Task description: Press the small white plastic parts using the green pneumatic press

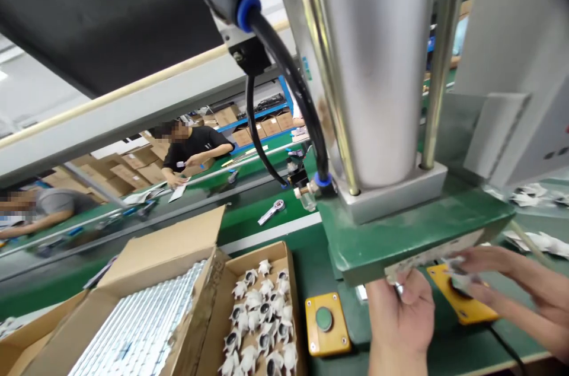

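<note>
My left hand (402, 316) is raised beneath the front edge of the green press head (413, 239). Its fingers are curled in, and a small shiny bit shows by the thumb; the rest of what it grips is hidden. To the right, my right hand (511, 284) pinches a small whitish part (457, 269), blurred, above a yellow button box (480, 311). Left of my left hand stands another yellow box with a green button (324, 319). A cardboard tray (288, 263) holds several white, claw-shaped plastic parts (253, 319).
A silver cylinder (377, 67) with guide rods and a black air hose (288, 67) rises over the press. At left, an open carton (178, 233) holds rows of shiny tubes. A small white handheld device (271, 212) lies on the green conveyor. Two people work across the line.
</note>
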Motion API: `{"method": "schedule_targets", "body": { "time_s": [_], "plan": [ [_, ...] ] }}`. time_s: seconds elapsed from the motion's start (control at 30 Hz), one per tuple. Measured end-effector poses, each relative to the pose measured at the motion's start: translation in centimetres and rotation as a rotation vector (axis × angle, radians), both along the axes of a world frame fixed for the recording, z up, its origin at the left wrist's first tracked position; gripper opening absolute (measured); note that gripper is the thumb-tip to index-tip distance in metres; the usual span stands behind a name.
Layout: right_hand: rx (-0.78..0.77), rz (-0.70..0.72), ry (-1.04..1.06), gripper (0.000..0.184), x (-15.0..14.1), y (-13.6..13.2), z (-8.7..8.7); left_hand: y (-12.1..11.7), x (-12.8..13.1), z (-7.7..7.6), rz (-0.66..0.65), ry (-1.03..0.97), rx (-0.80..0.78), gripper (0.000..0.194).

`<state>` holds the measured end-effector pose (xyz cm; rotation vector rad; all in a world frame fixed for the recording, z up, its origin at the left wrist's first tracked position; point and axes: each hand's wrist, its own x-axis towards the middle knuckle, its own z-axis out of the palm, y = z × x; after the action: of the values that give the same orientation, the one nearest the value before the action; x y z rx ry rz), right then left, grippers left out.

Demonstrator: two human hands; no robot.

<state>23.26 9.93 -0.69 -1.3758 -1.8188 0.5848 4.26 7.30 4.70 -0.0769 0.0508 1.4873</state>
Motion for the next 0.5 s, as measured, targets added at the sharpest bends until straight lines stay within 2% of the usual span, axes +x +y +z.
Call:
{"method": "schedule_targets", "body": {
  "time_s": [0.1,0.2,0.3,0.4,0.5],
  "plan": [
    [-0.066,0.12,-0.008,0.03,-3.1,1.0,-0.6,-0.1,-0.1,0.5,0.0,0.101,0.017,0.017],
    [0.005,0.187,-0.014,0.029,-4.8,2.2,-1.4,-0.3,-0.4,1.3,0.038,0.308,-0.01,0.014],
    [0.03,0.29,-0.06,0.028,-5.9,2.8,-2.1,-0.2,-0.3,1.8,0.049,0.391,-0.038,0.016],
    [0.022,0.386,-0.087,0.027,-7.0,2.8,-1.7,-0.3,-0.6,1.8,-0.015,0.475,-0.086,0.018],
    [0.025,0.397,-0.13,0.03,-8.1,2.4,-0.2,-1.4,-1.9,1.6,-0.023,0.679,-0.174,0.022]
  ]
}}
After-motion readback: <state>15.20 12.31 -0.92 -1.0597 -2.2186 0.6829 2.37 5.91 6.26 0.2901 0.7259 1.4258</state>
